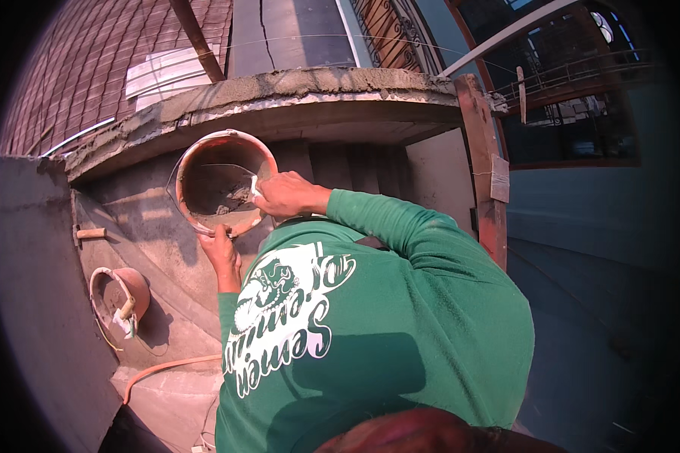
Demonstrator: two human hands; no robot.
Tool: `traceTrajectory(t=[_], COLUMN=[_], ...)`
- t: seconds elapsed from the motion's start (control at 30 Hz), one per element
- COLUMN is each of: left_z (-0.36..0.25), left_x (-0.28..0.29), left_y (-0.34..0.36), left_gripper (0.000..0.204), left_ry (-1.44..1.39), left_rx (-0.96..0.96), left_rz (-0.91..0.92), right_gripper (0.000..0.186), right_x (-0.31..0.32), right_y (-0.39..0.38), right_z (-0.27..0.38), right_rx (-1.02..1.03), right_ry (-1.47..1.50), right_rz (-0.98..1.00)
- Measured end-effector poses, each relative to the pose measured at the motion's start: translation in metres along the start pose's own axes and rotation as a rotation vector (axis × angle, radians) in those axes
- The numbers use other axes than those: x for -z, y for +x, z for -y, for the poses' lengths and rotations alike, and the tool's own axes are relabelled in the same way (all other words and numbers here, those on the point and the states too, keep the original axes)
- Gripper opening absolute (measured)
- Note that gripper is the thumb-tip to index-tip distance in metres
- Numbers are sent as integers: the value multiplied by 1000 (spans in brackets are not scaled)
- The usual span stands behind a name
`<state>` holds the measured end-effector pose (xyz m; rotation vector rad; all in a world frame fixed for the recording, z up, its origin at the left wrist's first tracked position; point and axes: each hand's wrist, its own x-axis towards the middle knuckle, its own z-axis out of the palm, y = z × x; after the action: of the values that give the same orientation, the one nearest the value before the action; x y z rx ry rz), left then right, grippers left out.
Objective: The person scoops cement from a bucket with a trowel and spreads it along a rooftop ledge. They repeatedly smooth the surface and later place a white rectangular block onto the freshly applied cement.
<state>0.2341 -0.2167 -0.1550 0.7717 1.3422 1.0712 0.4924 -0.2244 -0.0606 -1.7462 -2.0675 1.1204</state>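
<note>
My left hand [219,243] grips the lower rim of a reddish bucket [241,159], which has a thin wire handle and grey wet mortar [230,200] inside. My right hand [282,194] is closed on a white object [255,186], possibly a tool handle, at the bucket's right inner side; what lies under the fingers is hidden. My green sleeves and printed shirt fill the lower middle of the view.
A second bucket [134,291] with tools stands at left beside an orange hose [174,362]. A wooden-handled tool [91,233] lies above it. A rough concrete ledge [279,84] crosses behind, above dark steps [347,170]. A wooden post [480,128] and windows are at right.
</note>
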Motion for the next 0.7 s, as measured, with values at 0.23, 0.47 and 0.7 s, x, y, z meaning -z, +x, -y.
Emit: traceTrajectory(t=[0.23, 0.47, 0.7], left_z=[-11, 36, 40], left_x=[-15, 10, 42], left_y=[-23, -52, -94], left_gripper=[62, 58, 65], left_ry=[-44, -241, -749], left_rx=[-40, 144, 235], left_rz=[-98, -393, -757], right_gripper=[41, 21, 24], right_x=[-4, 9, 33], right_y=[20, 36, 75], right_z=[-8, 17, -88], right_rx=[63, 476, 266], right_ry=[-386, -301, -388], right_rz=[16, -226, -15])
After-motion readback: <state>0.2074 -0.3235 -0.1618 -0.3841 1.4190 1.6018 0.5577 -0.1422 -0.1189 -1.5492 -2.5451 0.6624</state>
